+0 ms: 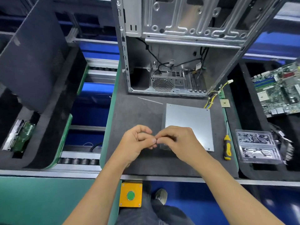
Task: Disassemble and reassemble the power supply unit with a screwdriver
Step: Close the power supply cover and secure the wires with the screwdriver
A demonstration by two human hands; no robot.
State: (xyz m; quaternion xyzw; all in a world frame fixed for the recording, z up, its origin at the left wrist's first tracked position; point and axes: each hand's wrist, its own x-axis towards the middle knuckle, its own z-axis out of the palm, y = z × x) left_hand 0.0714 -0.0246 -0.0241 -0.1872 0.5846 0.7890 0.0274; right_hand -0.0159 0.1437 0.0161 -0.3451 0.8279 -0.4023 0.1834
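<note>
While both hands meet fingertip to fingertip, left hand [138, 140] and right hand [177, 140] curled, pinched contents unclear, screwdriver [227, 146] lying apart.

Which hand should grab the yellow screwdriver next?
Probably the right hand. The screwdriver lies on the mat right of the power supply unit, on that hand's side; the left hand is farther away.

Single head-worn view, looking steeply down and forward over the table [133, 111]; both forearms are reaching in from the bottom edge, close up.
</note>
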